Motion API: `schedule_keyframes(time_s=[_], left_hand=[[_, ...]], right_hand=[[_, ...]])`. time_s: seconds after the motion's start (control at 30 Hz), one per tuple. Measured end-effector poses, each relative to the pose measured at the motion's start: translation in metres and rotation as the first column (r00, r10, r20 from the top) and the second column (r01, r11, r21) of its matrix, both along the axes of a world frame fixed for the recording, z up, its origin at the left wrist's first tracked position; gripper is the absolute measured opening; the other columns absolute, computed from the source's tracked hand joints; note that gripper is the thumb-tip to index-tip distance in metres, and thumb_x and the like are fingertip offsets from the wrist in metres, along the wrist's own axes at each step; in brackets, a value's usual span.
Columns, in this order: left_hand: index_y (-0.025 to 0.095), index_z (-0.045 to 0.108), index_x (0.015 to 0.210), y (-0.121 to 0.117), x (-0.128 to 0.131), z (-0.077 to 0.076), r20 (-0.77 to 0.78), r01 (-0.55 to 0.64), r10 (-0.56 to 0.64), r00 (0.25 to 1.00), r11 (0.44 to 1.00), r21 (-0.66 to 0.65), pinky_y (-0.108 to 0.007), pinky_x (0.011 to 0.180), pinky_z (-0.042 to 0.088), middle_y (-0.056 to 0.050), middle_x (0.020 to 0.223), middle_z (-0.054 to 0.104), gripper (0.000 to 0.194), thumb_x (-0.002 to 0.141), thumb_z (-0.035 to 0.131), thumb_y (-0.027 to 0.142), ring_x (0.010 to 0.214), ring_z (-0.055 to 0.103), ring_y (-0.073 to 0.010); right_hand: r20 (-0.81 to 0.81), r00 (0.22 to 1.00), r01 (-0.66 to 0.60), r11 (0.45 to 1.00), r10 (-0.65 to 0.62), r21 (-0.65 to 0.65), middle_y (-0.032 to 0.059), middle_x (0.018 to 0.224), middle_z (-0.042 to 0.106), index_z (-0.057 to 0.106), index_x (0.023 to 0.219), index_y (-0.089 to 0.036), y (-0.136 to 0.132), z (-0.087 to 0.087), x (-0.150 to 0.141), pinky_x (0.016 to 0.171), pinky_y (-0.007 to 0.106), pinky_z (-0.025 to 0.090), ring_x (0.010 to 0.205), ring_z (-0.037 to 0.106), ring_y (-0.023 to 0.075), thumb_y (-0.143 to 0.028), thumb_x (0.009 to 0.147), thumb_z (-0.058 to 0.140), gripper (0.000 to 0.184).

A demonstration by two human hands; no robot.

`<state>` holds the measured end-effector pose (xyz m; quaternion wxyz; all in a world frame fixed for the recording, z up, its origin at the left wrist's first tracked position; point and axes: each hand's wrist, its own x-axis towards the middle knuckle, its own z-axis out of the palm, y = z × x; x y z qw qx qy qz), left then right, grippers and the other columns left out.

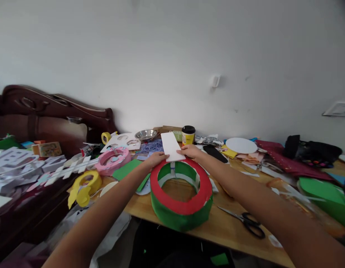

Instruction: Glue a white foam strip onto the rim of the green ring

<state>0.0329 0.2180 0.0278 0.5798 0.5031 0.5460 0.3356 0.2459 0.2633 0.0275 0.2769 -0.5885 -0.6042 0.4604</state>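
Head view: left hand partly closed, fingertips gripping lower left edge of white rectangular flat panel. Right hand partly closed, thumb and fingers pinching panel's right edge. Panel stands over far rim of red-topped, green-sided ring. Ring lies on light-brown wooden tabletop, at near edge, between forearms. Black-handled scissors lie right of ring. Black-lidded paper cup stands behind right hand. Pink ring lies farther left.
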Motion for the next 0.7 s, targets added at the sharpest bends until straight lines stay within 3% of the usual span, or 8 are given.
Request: schedule_keyframes(time_s=[0.17, 0.33, 0.53, 0.7], left_hand=[[0.019, 0.068, 0.076, 0.001, -0.004, 0.0, -0.019, -0.012, 0.011, 1.0, 0.998, -0.06, -0.032, 0.056, 0.057, -0.006, 0.068, 0.073, 0.023, 0.078, 0.08, 0.039, 0.056, 0.067, -0.021], [0.019, 0.068, 0.076, 0.003, -0.008, 0.001, -0.032, -0.003, 0.001, 0.999, 0.998, -0.069, -0.031, 0.056, 0.057, -0.005, 0.067, 0.073, 0.026, 0.076, 0.084, 0.039, 0.056, 0.067, -0.0198], [0.015, 0.067, 0.082, 0.005, -0.007, 0.001, -0.042, -0.01, 0.006, 0.999, 0.995, -0.096, -0.03, 0.057, 0.058, -0.004, 0.068, 0.072, 0.027, 0.08, 0.082, 0.038, 0.056, 0.067, -0.0174], [0.015, 0.065, 0.085, 0.005, -0.003, 0.004, -0.048, -0.017, 0.012, 0.999, 0.993, -0.114, -0.028, 0.056, 0.057, -0.001, 0.066, 0.069, 0.019, 0.09, 0.073, 0.031, 0.053, 0.065, -0.0142]], right_hand=[[0.111, 0.994, -0.017, 1.0, 0.019, -0.019, 0.0027, 0.098, 0.069, 0.067, 0.105, -0.014, 0.003, 0.002, -0.001, 0.07, 0.03, 0.059, 0.08, 0.067, 0.0146, -0.037, 0.098, 0.066, 0.024], [0.123, 0.99, -0.071, 0.997, 0.075, -0.033, -0.0028, 0.077, 0.064, 0.066, 0.089, -0.014, 0.0, 0.005, 0.003, 0.059, 0.024, 0.052, 0.061, 0.059, 0.0096, -0.038, 0.097, 0.067, 0.026], [0.036, 0.992, -0.123, 0.992, 0.122, 0.022, -0.0027, 0.06, 0.062, 0.065, 0.07, -0.017, -0.003, 0.002, 0.016, 0.051, 0.024, 0.041, 0.053, 0.053, 0.0115, -0.047, 0.071, 0.088, 0.038], [0.019, 0.989, -0.148, 0.985, 0.147, 0.087, -0.0012, 0.061, 0.061, 0.065, 0.07, -0.018, -0.005, 0.0, 0.02, 0.052, 0.024, 0.039, 0.056, 0.051, 0.0126, -0.053, 0.072, 0.083, 0.039]])
